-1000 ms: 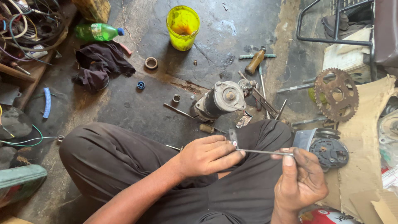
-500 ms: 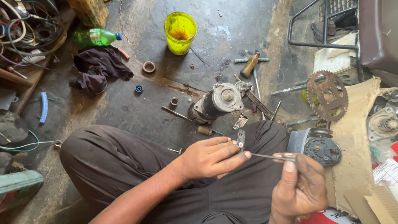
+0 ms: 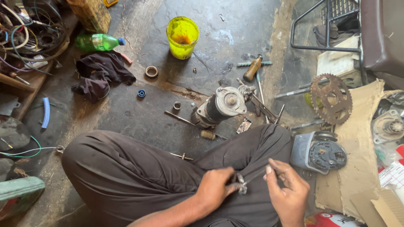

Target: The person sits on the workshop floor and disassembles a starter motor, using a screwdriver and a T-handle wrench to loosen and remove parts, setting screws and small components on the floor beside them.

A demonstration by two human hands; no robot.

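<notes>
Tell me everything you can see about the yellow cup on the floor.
The yellow cup is a translucent plastic container, round and open at the top. It stands upright on the dark, stained concrete floor, far from the person. Inside, a brownish-orange residue sits at the bottom. Its walls look dirty. Nothing touches it; a green bottle lies apart to its left.

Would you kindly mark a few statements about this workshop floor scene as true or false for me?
1. Both hands hold a thin metal rod over the lap. True: the left hand and right hand grip the rod.
2. The yellow cup lies tipped on its side. False: it stands upright.
3. A green bottle lies on the floor near a dark rag. True.
4. The rusty sprocket rests in the person's lap. False: it lies on the floor to the right.
5. The silver motor is blue. False: it is silver-grey.
</notes>
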